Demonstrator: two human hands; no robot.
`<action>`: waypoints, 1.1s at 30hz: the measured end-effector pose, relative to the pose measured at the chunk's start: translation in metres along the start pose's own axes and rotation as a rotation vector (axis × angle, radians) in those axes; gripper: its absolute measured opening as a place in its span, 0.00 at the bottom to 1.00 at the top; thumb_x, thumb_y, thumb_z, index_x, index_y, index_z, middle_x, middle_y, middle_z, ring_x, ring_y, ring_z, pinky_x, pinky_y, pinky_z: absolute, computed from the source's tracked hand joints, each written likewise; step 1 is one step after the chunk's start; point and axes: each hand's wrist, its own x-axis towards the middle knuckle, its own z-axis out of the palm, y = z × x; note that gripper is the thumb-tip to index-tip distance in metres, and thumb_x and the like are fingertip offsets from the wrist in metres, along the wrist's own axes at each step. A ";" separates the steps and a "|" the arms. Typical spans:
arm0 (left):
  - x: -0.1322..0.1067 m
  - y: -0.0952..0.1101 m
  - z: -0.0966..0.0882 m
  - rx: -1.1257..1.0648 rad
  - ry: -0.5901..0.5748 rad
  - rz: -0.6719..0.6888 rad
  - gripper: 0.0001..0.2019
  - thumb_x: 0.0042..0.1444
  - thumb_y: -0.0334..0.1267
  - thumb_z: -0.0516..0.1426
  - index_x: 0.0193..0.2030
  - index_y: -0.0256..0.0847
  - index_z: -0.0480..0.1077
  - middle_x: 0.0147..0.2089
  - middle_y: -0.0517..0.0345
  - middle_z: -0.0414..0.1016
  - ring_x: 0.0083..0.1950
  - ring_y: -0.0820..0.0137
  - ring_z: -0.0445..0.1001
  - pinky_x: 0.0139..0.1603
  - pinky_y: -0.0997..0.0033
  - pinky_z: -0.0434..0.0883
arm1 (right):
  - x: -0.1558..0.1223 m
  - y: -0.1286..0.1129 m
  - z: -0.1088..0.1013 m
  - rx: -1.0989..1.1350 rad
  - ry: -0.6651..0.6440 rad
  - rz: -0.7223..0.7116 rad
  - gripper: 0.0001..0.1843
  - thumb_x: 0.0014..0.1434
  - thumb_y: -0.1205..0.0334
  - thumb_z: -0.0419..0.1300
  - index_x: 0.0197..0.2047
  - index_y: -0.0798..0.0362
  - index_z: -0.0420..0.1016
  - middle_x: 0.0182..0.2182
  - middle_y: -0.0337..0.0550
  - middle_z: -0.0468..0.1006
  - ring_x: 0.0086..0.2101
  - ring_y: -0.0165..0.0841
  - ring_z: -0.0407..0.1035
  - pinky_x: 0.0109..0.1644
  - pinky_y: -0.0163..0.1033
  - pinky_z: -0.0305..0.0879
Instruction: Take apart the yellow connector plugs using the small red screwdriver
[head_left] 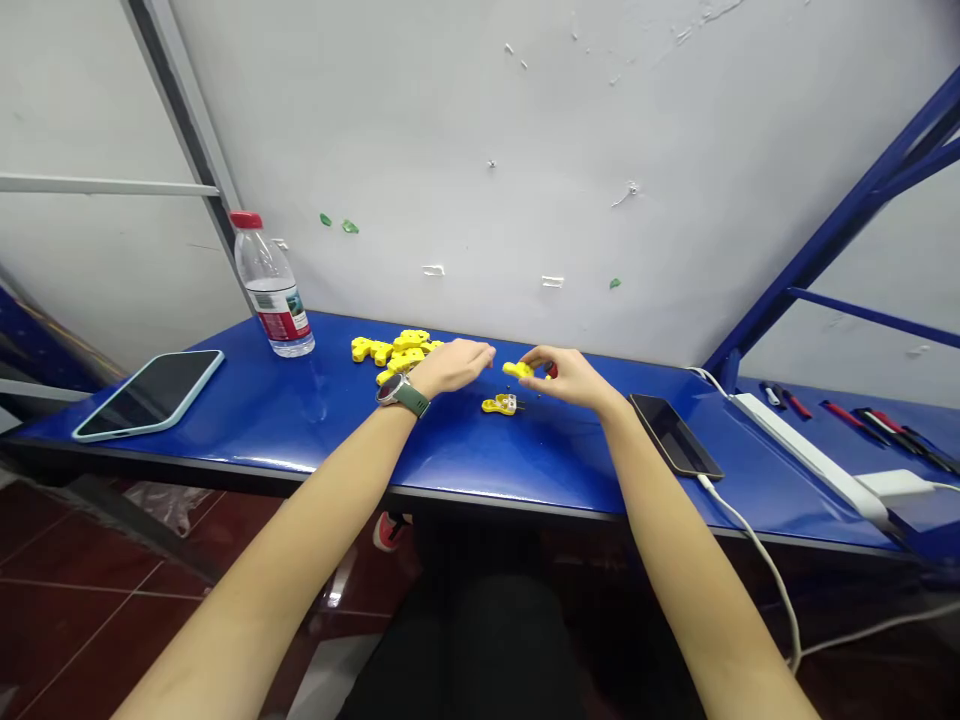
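Yellow plastic shows at the fingertips of the right hand (566, 378), which pinches a small yellow piece with a rounded end (517, 369) in a narrow grip. The piece's long axis runs roughly left to right, its rounded end pointing left toward the other hand; its right end is covered by the fingers. Whether it touches the glossy blue tabletop (465, 460) cannot be told.

Just below it, nearer the person, lies an opened yellow plastic shell with a white insert (499, 404). Its long axis also runs left to right: rounded yellow end to the left, thin metal pins pointing right. Tiny dark bits (508, 388) lie near it.

The left hand (454, 366), above a round-faced watch with a green strap (403, 393), has its fingers stretched out close together. Its palm is hidden, so whether it holds anything cannot be told. Beside and partly behind it lies a heap of yellow plastic pieces (397, 350), pointing various ways. Farther left stands a clear plastic bottle with a red cap (274, 290), upright.
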 end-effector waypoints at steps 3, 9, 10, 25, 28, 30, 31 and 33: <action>-0.001 -0.001 -0.005 0.040 0.130 -0.074 0.24 0.70 0.45 0.42 0.40 0.42 0.78 0.42 0.52 0.82 0.43 0.61 0.76 0.46 0.65 0.67 | 0.001 -0.008 0.001 0.019 -0.186 -0.034 0.21 0.56 0.46 0.69 0.48 0.50 0.83 0.43 0.44 0.85 0.41 0.38 0.76 0.45 0.41 0.68; -0.004 -0.003 -0.012 -0.146 -0.161 -0.053 0.24 0.65 0.56 0.51 0.31 0.43 0.78 0.30 0.55 0.80 0.33 0.64 0.75 0.39 0.69 0.66 | 0.002 -0.013 0.007 0.016 -0.266 -0.019 0.21 0.55 0.44 0.70 0.47 0.46 0.84 0.43 0.41 0.85 0.41 0.37 0.75 0.45 0.40 0.67; -0.005 -0.004 -0.012 -0.184 -0.231 -0.038 0.23 0.63 0.58 0.53 0.31 0.43 0.78 0.29 0.56 0.79 0.33 0.65 0.75 0.38 0.70 0.65 | 0.002 -0.013 0.008 0.021 -0.263 -0.019 0.21 0.55 0.45 0.70 0.47 0.47 0.84 0.44 0.41 0.85 0.41 0.38 0.75 0.45 0.40 0.67; -0.001 -0.008 0.003 -0.133 -0.361 0.131 0.10 0.44 0.45 0.69 0.30 0.44 0.77 0.31 0.60 0.80 0.32 0.67 0.74 0.34 0.69 0.65 | 0.003 -0.015 0.009 0.031 -0.260 -0.007 0.20 0.51 0.48 0.74 0.45 0.48 0.85 0.42 0.41 0.85 0.40 0.38 0.74 0.44 0.40 0.67; -0.001 -0.009 0.005 -0.160 -0.335 0.133 0.08 0.43 0.42 0.69 0.28 0.44 0.77 0.31 0.61 0.79 0.31 0.68 0.74 0.33 0.70 0.65 | 0.003 -0.017 0.009 0.021 -0.273 -0.013 0.18 0.51 0.51 0.74 0.44 0.47 0.85 0.41 0.40 0.86 0.39 0.37 0.74 0.44 0.40 0.67; -0.001 -0.009 0.004 -0.172 -0.338 0.123 0.09 0.41 0.42 0.70 0.28 0.45 0.77 0.31 0.61 0.80 0.31 0.68 0.74 0.33 0.70 0.65 | 0.003 -0.018 0.010 0.004 -0.282 -0.012 0.16 0.52 0.52 0.73 0.44 0.47 0.85 0.41 0.40 0.85 0.39 0.37 0.74 0.44 0.39 0.67; -0.001 -0.008 0.004 -0.172 -0.350 0.119 0.10 0.41 0.44 0.71 0.29 0.45 0.77 0.31 0.61 0.80 0.31 0.68 0.74 0.33 0.70 0.65 | 0.003 -0.018 0.010 -0.005 -0.282 -0.014 0.16 0.52 0.53 0.73 0.43 0.47 0.85 0.41 0.40 0.85 0.39 0.36 0.74 0.44 0.39 0.67; -0.002 -0.007 0.003 -0.163 -0.374 0.111 0.13 0.43 0.49 0.70 0.29 0.44 0.77 0.31 0.60 0.80 0.31 0.68 0.74 0.33 0.70 0.64 | 0.003 -0.020 0.011 -0.022 -0.276 -0.020 0.14 0.52 0.54 0.73 0.42 0.47 0.84 0.39 0.40 0.85 0.38 0.36 0.75 0.43 0.39 0.67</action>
